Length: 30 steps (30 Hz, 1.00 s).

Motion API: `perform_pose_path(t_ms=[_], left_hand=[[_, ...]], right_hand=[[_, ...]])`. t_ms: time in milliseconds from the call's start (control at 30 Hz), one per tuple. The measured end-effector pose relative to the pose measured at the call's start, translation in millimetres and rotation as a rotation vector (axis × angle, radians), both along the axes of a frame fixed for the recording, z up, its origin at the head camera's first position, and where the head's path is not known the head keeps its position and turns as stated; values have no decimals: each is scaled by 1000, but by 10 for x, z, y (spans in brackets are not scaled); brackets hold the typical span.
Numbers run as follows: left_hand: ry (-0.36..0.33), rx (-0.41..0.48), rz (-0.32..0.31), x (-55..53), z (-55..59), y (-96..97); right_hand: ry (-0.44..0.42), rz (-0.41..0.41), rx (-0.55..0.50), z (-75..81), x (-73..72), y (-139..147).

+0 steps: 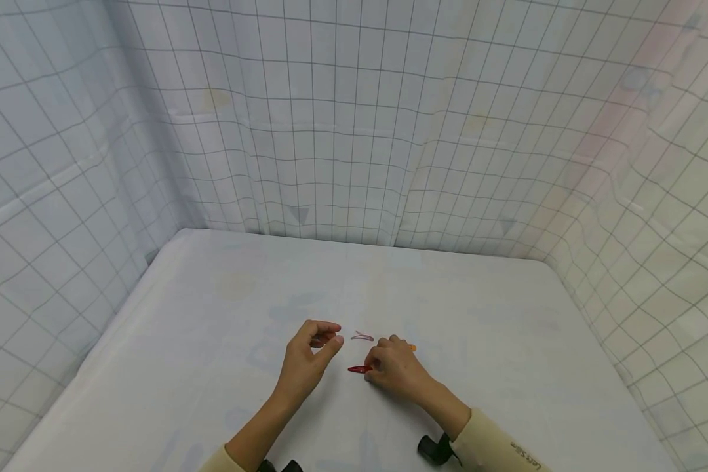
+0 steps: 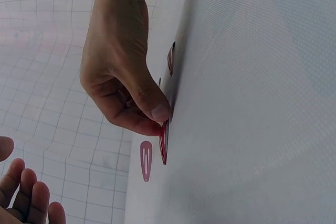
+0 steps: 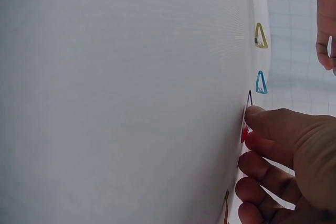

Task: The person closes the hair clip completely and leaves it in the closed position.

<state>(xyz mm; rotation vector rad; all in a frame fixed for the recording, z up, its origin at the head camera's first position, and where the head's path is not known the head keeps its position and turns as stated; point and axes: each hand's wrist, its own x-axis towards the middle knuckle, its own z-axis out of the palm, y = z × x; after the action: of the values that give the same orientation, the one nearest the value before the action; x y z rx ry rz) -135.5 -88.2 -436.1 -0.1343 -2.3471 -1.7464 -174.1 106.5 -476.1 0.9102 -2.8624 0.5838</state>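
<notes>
My right hand (image 1: 398, 367) pinches one end of a red snap hair clip (image 1: 358, 369) between thumb and index finger, down at the white tabletop. The clip's pointed end (image 2: 164, 153) sticks out past the fingertips in the left wrist view. To the left, my left hand (image 1: 307, 360) hovers with loosely bent fingers, thumb and index apart and nothing between them. A pink hair clip (image 1: 362, 336) lies just beyond the red one. Part of an orange clip (image 1: 412, 347) shows past the right hand's knuckles.
In the right wrist view, a yellow-green clip (image 3: 261, 36) and a blue clip (image 3: 261, 82) lie past the red one. Another clip (image 2: 171, 59) lies behind the right hand. White grid-patterned curtains (image 1: 342, 131) enclose the white-covered table (image 1: 212, 295) at the back and sides.
</notes>
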Motion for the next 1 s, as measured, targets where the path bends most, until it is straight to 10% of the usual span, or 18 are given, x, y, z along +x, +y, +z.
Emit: perform_pose_path(t_ms=[1000], left_hand=[[-1, -58, 6, -126, -42, 13]], right_hand=[[-126, -177, -188, 173, -291, 120]])
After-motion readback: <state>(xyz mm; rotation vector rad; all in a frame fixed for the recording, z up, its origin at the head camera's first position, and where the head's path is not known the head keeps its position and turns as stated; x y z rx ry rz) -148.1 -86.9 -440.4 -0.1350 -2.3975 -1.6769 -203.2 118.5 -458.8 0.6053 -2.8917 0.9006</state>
